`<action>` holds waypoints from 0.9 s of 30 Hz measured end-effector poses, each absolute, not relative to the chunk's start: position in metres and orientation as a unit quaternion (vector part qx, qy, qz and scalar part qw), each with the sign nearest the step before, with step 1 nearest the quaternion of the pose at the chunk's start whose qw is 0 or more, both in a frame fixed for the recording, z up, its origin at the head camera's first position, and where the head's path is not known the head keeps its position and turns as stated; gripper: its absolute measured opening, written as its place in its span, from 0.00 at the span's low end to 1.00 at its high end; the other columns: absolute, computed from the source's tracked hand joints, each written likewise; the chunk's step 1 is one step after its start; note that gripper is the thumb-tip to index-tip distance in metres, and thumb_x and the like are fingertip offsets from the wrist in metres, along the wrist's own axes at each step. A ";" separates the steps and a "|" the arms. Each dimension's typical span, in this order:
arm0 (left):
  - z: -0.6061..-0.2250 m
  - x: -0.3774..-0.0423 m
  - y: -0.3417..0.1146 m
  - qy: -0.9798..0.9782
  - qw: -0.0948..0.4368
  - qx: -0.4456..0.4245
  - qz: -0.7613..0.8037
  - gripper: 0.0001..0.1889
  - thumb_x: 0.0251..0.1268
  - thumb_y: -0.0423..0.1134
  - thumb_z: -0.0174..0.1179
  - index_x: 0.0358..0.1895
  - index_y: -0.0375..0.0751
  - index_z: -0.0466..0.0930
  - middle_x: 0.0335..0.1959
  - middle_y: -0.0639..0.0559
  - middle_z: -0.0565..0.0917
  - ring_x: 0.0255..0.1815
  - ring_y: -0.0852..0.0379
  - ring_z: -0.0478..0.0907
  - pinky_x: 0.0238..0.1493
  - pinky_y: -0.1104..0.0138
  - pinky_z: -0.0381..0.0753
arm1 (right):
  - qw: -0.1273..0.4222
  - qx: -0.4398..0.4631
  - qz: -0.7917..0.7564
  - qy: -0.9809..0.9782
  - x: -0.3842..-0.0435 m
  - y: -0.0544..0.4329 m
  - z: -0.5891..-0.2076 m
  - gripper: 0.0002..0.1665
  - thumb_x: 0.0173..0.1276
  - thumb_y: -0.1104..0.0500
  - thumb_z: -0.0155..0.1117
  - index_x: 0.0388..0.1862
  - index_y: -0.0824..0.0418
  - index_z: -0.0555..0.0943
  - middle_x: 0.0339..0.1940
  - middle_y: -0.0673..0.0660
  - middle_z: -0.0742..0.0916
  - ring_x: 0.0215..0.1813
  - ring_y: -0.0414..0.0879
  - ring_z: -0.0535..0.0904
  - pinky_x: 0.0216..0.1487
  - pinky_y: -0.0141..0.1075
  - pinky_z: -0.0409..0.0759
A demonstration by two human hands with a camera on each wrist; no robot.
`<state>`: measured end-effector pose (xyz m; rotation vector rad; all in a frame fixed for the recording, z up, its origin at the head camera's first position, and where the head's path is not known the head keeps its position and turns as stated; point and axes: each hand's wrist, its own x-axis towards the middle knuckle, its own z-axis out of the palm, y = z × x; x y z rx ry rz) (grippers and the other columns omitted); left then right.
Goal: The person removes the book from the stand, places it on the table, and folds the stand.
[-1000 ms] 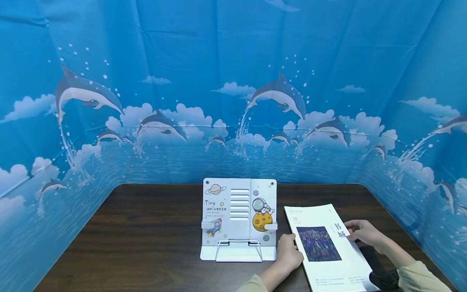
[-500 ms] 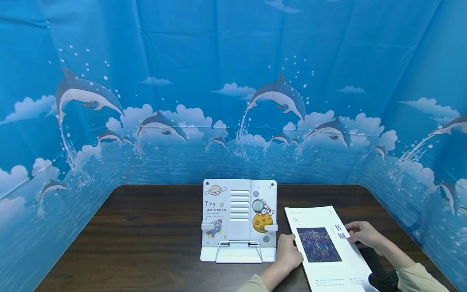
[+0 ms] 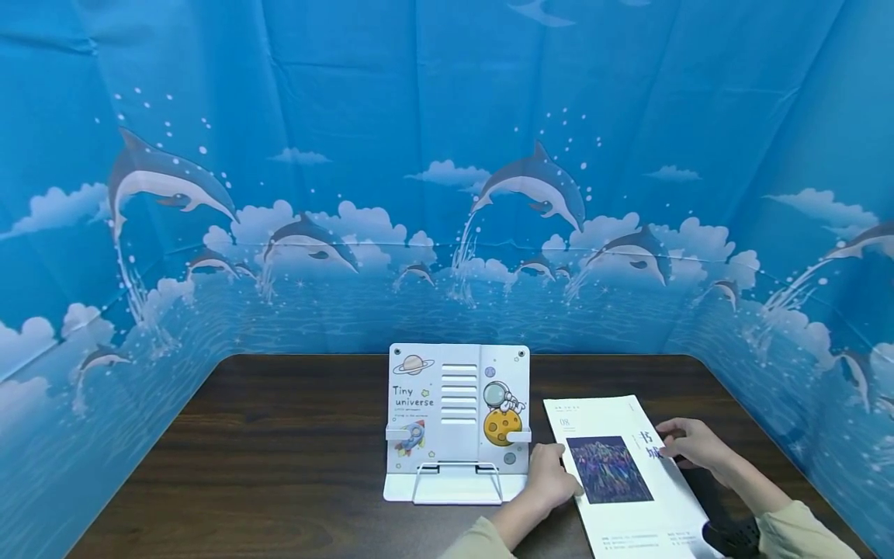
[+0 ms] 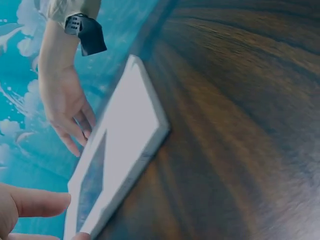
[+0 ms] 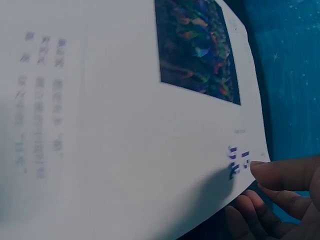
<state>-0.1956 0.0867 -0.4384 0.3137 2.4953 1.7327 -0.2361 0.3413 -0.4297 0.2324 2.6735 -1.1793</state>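
Observation:
A white magazine point(image 3: 656, 512) with a dark purple picture and blue characters on its cover lies at the right of the table. At its left edge is my left hand point(image 3: 550, 477), with the thumb at the cover and a fingertip at the spine side in the left wrist view. My right hand point(image 3: 694, 444) pinches the right edge, its thumb point(image 5: 280, 174) on the cover beside the characters and its other fingers below the edge. The magazine's near end runs out of the head view.
Just left of my left hand stands a white metal book stand point(image 3: 459, 411) with space cartoons and a wire foot. A dark wood table point(image 3: 279, 466) lies beneath. Blue dolphin-print cloth point(image 3: 419, 155) surrounds its back and sides. A black strap device point(image 3: 729, 536) sits on my right wrist.
The magazine has shifted very slightly left with my right hand. My left hand's thumb has moved a little right over the left edge, while its forearm has shifted left.

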 end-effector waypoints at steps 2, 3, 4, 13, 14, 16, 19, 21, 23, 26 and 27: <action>-0.432 -0.196 0.085 0.816 0.057 0.101 0.566 0.26 0.28 0.20 0.67 0.43 0.22 0.77 0.45 0.37 0.72 0.44 0.48 0.69 0.48 0.61 0.72 | 0.087 0.061 -0.396 0.912 -0.241 0.344 -0.430 0.29 0.56 0.67 0.60 0.54 0.81 0.64 0.36 0.64 0.76 0.37 0.52 0.74 0.36 0.46 0.78; -0.428 -0.197 0.084 0.816 0.062 0.101 0.565 0.28 0.30 0.21 0.67 0.46 0.24 0.76 0.47 0.36 0.73 0.46 0.46 0.70 0.48 0.60 0.73 | 0.078 0.054 -0.394 0.914 -0.245 0.346 -0.433 0.30 0.56 0.66 0.61 0.54 0.80 0.65 0.38 0.66 0.76 0.38 0.53 0.74 0.37 0.46 0.78; -0.423 -0.197 0.083 0.816 0.069 0.102 0.565 0.27 0.32 0.22 0.68 0.46 0.25 0.77 0.47 0.37 0.73 0.46 0.46 0.72 0.47 0.60 0.75 | 0.070 0.049 -0.393 0.916 -0.250 0.350 -0.437 0.30 0.56 0.65 0.62 0.55 0.79 0.65 0.40 0.67 0.76 0.40 0.54 0.74 0.37 0.46 0.79; -0.392 -0.198 0.049 0.799 0.110 0.151 0.572 0.17 0.47 0.27 0.65 0.44 0.36 0.80 0.39 0.50 0.80 0.32 0.61 0.73 0.29 0.70 0.75 | 0.057 0.013 -0.402 0.914 -0.264 0.342 -0.444 0.33 0.57 0.61 0.64 0.57 0.76 0.66 0.47 0.71 0.75 0.44 0.57 0.73 0.35 0.42 0.80; -0.389 -0.198 0.043 0.800 0.106 0.156 0.570 0.16 0.47 0.28 0.65 0.44 0.37 0.80 0.38 0.51 0.80 0.32 0.61 0.73 0.29 0.70 0.75 | 0.056 0.019 -0.405 0.912 -0.257 0.332 -0.434 0.32 0.57 0.62 0.63 0.57 0.75 0.66 0.47 0.70 0.75 0.45 0.57 0.73 0.36 0.41 0.80; -0.383 -0.200 0.029 0.798 0.097 0.163 0.572 0.16 0.48 0.28 0.64 0.44 0.36 0.80 0.39 0.50 0.80 0.33 0.61 0.74 0.29 0.70 0.76 | 0.058 0.015 -0.411 0.910 -0.247 0.316 -0.417 0.31 0.57 0.64 0.62 0.57 0.76 0.66 0.47 0.71 0.75 0.43 0.56 0.73 0.36 0.42 0.80; -0.378 -0.205 0.006 0.804 0.078 0.162 0.567 0.16 0.49 0.28 0.63 0.45 0.35 0.79 0.41 0.46 0.80 0.36 0.58 0.76 0.31 0.69 0.77 | 0.065 0.014 -0.421 0.905 -0.238 0.297 -0.403 0.29 0.58 0.66 0.60 0.57 0.77 0.65 0.45 0.70 0.76 0.40 0.51 0.75 0.36 0.43 0.79; -0.377 -0.209 -0.012 0.812 0.066 0.162 0.557 0.17 0.50 0.29 0.62 0.47 0.35 0.78 0.43 0.45 0.80 0.38 0.55 0.76 0.33 0.68 0.77 | 0.072 0.018 -0.432 0.899 -0.237 0.288 -0.399 0.30 0.58 0.67 0.60 0.58 0.76 0.65 0.45 0.69 0.76 0.39 0.49 0.76 0.37 0.43 0.79; -0.375 -0.213 -0.034 0.824 0.054 0.168 0.538 0.18 0.52 0.30 0.61 0.49 0.34 0.76 0.46 0.42 0.78 0.42 0.52 0.76 0.37 0.66 0.77 | 0.079 0.018 -0.441 0.894 -0.237 0.280 -0.397 0.30 0.58 0.68 0.60 0.58 0.76 0.64 0.45 0.68 0.76 0.38 0.48 0.76 0.37 0.44 0.79; -0.374 -0.215 -0.068 0.842 0.036 0.171 0.511 0.20 0.54 0.31 0.60 0.52 0.34 0.74 0.49 0.40 0.77 0.46 0.48 0.75 0.40 0.63 0.77 | 0.080 0.010 -0.448 0.890 -0.239 0.269 -0.396 0.30 0.57 0.68 0.60 0.58 0.75 0.65 0.44 0.67 0.76 0.39 0.49 0.76 0.38 0.45 0.79; -0.373 -0.216 -0.079 0.846 0.027 0.167 0.506 0.20 0.54 0.31 0.60 0.53 0.33 0.74 0.50 0.40 0.76 0.46 0.47 0.75 0.42 0.61 0.77 | 0.079 0.008 -0.451 0.889 -0.239 0.266 -0.395 0.29 0.56 0.68 0.60 0.58 0.75 0.66 0.44 0.66 0.77 0.39 0.49 0.76 0.39 0.45 0.79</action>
